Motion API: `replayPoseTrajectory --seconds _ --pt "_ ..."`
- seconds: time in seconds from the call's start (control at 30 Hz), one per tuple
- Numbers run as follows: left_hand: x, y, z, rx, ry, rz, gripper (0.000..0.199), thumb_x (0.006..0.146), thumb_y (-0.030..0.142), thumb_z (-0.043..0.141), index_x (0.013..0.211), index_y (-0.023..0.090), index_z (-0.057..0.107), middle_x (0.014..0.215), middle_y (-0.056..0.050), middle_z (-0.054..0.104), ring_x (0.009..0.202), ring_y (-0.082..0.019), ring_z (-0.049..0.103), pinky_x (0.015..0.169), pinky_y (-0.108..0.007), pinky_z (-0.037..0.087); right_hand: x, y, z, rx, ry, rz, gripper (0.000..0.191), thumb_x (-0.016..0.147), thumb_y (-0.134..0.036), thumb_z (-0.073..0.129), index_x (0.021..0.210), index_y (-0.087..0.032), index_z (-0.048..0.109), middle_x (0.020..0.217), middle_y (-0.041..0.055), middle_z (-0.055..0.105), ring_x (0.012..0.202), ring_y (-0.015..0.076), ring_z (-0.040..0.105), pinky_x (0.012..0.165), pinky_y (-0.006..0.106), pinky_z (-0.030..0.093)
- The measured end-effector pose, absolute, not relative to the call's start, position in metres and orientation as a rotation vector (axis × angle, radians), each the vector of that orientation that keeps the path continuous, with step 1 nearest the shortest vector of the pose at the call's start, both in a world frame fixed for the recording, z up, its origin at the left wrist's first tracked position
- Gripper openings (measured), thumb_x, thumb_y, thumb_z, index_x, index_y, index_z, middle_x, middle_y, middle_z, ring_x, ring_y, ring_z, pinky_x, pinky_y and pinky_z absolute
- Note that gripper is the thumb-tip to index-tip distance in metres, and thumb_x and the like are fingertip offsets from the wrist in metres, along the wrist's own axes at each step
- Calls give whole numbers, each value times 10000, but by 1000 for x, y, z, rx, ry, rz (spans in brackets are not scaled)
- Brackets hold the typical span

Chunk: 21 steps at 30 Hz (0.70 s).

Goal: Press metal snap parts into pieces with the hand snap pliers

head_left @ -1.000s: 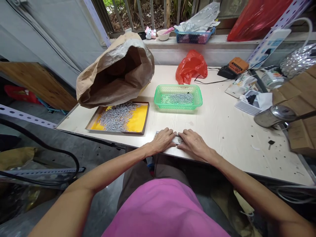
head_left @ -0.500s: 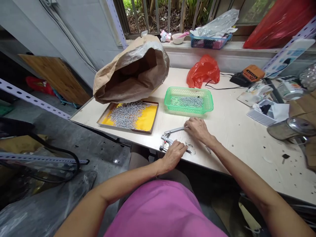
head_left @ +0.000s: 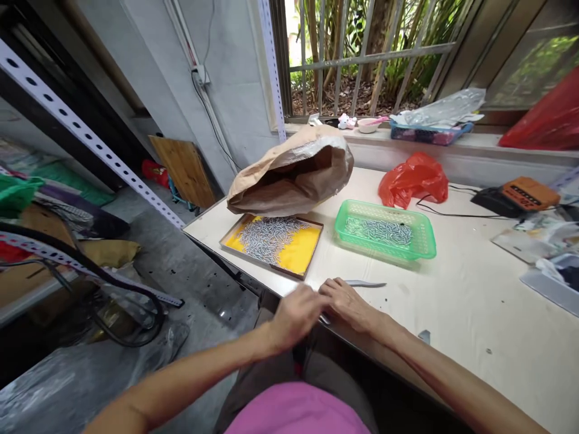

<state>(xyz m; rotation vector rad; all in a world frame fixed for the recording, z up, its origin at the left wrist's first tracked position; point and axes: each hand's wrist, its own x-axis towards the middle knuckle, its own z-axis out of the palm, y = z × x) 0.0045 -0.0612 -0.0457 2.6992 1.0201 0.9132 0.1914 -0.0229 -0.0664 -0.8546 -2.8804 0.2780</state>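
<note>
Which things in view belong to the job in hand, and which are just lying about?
Probably part of it, judging by nearness to the left hand and right hand:
grey tool
tray
metal pieces
green basket
perhaps the paper bag

Probably just lying about:
crumpled red bag
orange block
blue basket
toy

Sunlit greenery [head_left: 420, 81] behind a barred window [head_left: 362, 59], pale table [head_left: 456, 319] below, grey wall [head_left: 239, 99], dull grey floor [head_left: 203, 313]
</note>
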Motion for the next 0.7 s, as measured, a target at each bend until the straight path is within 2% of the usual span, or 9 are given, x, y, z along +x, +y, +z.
replayPoseTrajectory --seconds 0.1,0.2,0.33,0.47,0.57,0.7 --pt "-29 0 -38 2551 1579 814 236 956 231 456 972 149 676 877 -72 645 877 -197 526 824 -353 465 195 -29 -78 -764 -2802 223 246 987 -231 392 993 -214 637 996 58 630 949 187 485 812 339 330" --pt "-47 55 -38 2457 1834 551 216 934 226 498 987 149 692 929 -85 636 956 -220 505 815 -333 451 194 -30 -82 -757 -2807 175 199 968 -205 436 947 -214 634 957 51 632 945 185 488 804 331 318" --pt "-47 96 -41 2471 1909 241 257 937 203 457 920 129 703 941 -103 626 985 -233 496 786 -318 432 194 -30 -77 -902 -2832 114 149 931 -188 506 838 -205 620 858 38 625 873 182 488 751 331 301" --pt "-39 113 -47 2504 1905 25 247 913 175 460 882 101 694 969 -138 632 1009 -261 502 733 -324 426 197 -34 -74 -1059 -2778 168 131 922 -188 512 885 -217 634 926 45 632 889 186 491 733 332 303" --pt "-37 119 -55 2532 1863 -18 259 902 131 437 930 75 688 991 -176 633 1017 -280 504 748 -351 427 197 -32 -70 -1223 -2776 303 159 899 -169 519 828 -212 654 904 57 628 897 199 491 705 315 323" --pt "-37 120 -60 2622 1765 -89 292 897 87 399 967 68 682 987 -198 628 1023 -292 496 771 -372 424 199 -24 -60 -1200 -2735 599 262 963 -230 432 966 -217 694 927 71 645 919 193 520 728 289 378"
